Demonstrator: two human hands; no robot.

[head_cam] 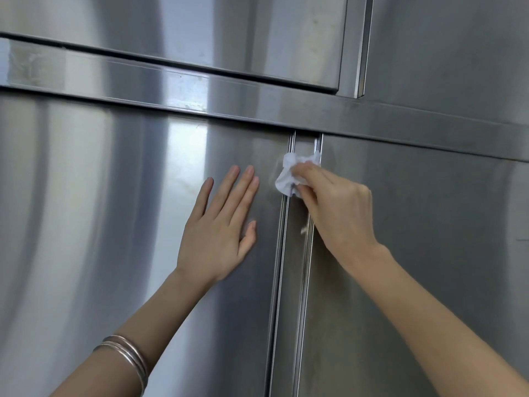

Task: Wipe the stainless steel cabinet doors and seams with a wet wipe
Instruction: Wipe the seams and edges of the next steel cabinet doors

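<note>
Against the vertical seam (300,253) between the lower cabinet doors (114,224): wet wipe (289,174), white, crumpled, likely light, limp and damp, best bunched at fingertips, pinched in closed right hand (337,207); left hand (220,224) open, flat on door.

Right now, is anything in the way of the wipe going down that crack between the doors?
Nothing visible blocks it. The right hand presses the wet wipe on the vertical seam, which runs bare below. The left hand lies flat on the left door, beside the seam.
</note>
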